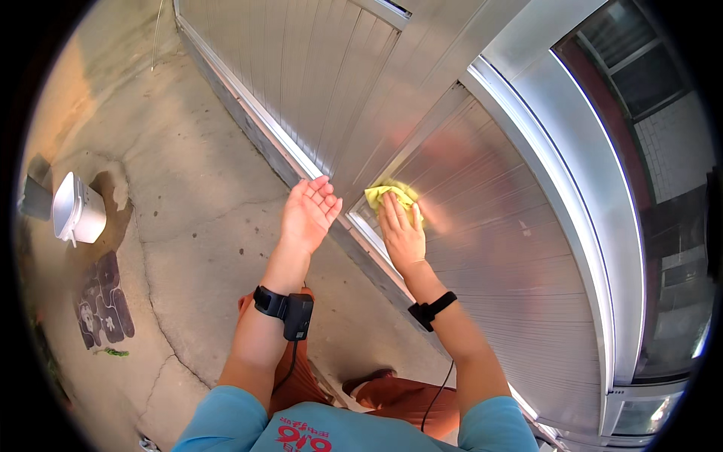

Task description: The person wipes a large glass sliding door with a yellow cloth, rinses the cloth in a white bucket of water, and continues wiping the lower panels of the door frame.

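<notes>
My right hand (402, 233) presses a crumpled yellow cloth (392, 195) flat against the ribbed metal panel (497, 248), close to its lower corner by the frame. The cloth shows past my fingertips and along their sides. To the left, my left hand (308, 212) is held palm up in the air with loosely curled fingers and nothing in it. Below it in the picture lies the concrete floor, and the panel's bottom edge runs just beside it. Each forearm wears a black strap, the left one with a small box and a cable.
A white plastic bucket (79, 209) stands on the cracked concrete floor (192, 226) at the left, next to a grey container (35, 198). Nearer me lies a dark patterned mat (104, 299). Window glass (672, 254) in a metal frame borders the panel on the right.
</notes>
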`<state>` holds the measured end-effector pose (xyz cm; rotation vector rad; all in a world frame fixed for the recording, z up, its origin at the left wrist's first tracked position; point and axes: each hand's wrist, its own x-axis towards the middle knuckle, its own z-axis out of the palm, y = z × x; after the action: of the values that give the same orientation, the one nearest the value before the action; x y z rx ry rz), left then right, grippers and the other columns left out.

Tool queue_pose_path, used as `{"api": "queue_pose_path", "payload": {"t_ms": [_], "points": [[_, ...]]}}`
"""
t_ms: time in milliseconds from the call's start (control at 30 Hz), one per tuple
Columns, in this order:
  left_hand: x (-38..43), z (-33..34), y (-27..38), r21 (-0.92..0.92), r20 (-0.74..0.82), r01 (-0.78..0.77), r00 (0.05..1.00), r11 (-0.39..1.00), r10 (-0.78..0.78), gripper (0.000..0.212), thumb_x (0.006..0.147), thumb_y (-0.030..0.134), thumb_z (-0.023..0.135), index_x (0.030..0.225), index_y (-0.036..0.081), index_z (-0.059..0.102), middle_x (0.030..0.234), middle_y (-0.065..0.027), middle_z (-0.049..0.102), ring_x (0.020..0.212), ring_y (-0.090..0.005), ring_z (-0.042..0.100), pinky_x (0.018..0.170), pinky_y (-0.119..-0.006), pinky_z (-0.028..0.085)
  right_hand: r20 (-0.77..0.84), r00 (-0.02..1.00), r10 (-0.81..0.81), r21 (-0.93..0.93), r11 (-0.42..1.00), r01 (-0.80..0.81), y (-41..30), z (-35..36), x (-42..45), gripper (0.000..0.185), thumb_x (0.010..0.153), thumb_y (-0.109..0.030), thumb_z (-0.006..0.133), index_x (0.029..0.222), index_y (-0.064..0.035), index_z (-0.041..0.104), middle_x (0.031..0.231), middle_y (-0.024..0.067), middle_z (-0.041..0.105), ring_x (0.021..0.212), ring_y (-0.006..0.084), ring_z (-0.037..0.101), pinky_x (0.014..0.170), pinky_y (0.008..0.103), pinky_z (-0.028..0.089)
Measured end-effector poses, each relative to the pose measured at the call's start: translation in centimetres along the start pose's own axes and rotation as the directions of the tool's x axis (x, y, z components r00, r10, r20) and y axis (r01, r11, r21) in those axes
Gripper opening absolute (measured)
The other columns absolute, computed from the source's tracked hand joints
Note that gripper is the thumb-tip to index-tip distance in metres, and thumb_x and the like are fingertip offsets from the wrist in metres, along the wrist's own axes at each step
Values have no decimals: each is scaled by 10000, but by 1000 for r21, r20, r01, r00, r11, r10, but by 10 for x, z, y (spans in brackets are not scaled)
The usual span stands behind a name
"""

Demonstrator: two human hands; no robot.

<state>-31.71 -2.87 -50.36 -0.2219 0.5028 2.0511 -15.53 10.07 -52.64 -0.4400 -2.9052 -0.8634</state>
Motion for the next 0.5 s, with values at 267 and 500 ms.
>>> {"api": "queue_pose_path", "payload": {"t_ms": [267, 500], "points": [[1, -3, 3, -7, 8, -4, 1000, 1000, 4, 266, 868, 277, 390, 921, 49, 517, 777, -20, 526, 713, -146, 504, 763, -312, 438, -425, 847, 320, -50, 926, -375, 74, -133, 36, 463, 781, -165, 495, 1235, -188, 406, 1324, 54, 335, 1219, 198, 324, 964, 429, 244], [-1, -4, 5, -8, 11, -5, 1000, 1000, 5, 300, 871, 279, 370, 949, 25, 509, 797, -44, 522, 717, -159, 490, 762, -323, 439, -149, 969, 197, 16, 980, -197, 29, -52, 11, 478, 815, -169, 421, 1284, -138, 337, 1363, 49, 275, 1251, 168, 269, 1006, 390, 206]]}}
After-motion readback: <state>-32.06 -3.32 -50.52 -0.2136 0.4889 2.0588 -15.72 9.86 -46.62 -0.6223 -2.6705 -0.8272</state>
